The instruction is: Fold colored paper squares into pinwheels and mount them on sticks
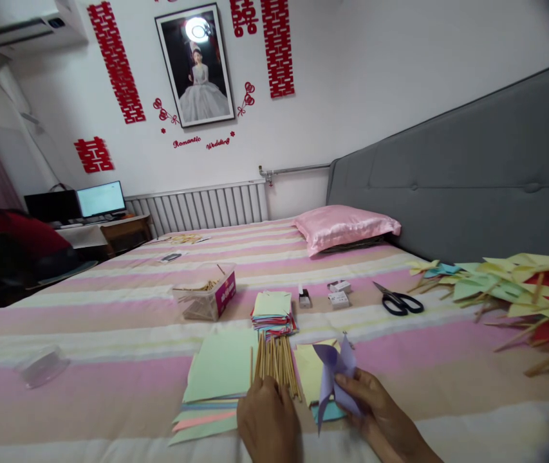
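My right hand (375,402) pinches a purple paper pinwheel (334,379) between thumb and fingers, its blades folded up. At the near end of a bundle of thin wooden sticks (277,360) is my left hand (269,418), fingers curled and closed; its fingertips are hidden. One separate stick (251,364) lies just beyond its knuckles. To the left of that hand are stacked pale green paper sheets (221,363), with other colours underneath. Yellow paper squares (307,373) lie partly behind the pinwheel. Beyond the sticks sits a pile of small coloured squares (273,305).
Black-handled scissors (400,302) lie open at the right, near a heap of finished pinwheels (515,289). Small boxes (338,299) stand behind the papers. A clear plastic tub (206,299) holds more sticks. A clear lid (42,368) and pink pillow (344,228) rest on the striped bed.
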`<state>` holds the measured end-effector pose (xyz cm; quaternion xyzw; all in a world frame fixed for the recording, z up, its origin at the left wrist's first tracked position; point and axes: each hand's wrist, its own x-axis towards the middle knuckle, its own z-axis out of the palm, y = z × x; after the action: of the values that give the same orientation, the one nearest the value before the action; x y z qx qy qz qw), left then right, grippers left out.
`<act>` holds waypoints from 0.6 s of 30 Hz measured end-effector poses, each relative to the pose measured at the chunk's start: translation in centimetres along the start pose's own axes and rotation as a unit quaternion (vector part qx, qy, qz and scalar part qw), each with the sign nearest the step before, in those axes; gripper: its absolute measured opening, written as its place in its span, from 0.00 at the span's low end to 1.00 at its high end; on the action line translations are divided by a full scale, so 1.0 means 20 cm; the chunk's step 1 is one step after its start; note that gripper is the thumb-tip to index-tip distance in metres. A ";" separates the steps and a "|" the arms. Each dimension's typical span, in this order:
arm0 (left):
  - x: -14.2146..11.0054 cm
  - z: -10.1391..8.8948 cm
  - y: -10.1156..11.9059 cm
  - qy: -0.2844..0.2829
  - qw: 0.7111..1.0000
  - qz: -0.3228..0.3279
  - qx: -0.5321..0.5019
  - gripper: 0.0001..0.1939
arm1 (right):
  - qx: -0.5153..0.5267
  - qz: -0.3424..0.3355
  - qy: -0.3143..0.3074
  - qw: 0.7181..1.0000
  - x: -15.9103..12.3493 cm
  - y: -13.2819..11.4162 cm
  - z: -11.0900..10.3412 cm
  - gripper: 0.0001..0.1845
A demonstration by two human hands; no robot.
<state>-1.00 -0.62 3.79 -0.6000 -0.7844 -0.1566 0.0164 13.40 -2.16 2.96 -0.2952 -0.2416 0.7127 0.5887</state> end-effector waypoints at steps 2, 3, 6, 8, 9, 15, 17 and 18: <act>-0.01 -0.01 0.00 -0.008 1.000 -0.005 0.002 0.12 | 0.005 0.005 0.002 1.000 0.00 0.00 0.00 0.07; -0.01 -0.02 0.00 -0.013 1.000 -0.003 -0.001 0.13 | 0.005 0.006 0.001 1.000 0.00 0.00 0.00 0.07; -0.02 -0.02 0.00 -0.034 0.999 -0.001 -0.013 0.15 | 0.003 0.004 -0.006 1.000 0.00 0.00 0.00 0.07; -0.03 -0.01 0.00 -0.038 0.999 -0.017 -0.009 0.15 | 0.000 0.002 -0.007 1.000 0.00 0.00 0.00 0.07; -0.03 -0.01 0.00 -0.039 0.999 -0.028 -0.005 0.15 | -0.001 0.002 -0.006 1.000 0.00 0.01 -0.01 0.07; -0.04 -0.03 0.01 -0.056 0.997 -0.034 -0.037 0.16 | 0.000 0.004 -0.014 1.000 0.00 0.01 -0.02 0.06; -0.04 -0.05 0.01 -0.070 0.996 -0.051 -0.034 0.16 | 0.001 0.005 -0.015 1.000 0.00 0.01 -0.02 0.06; -0.04 -0.06 0.01 -0.076 0.995 -0.059 -0.033 0.15 | 0.001 0.006 -0.015 1.000 0.00 0.01 -0.02 0.07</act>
<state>-0.79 -1.57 4.78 -0.5632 -0.8117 -0.1370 -0.0723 13.46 -2.18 2.49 -0.2855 -0.2476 0.7209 0.5809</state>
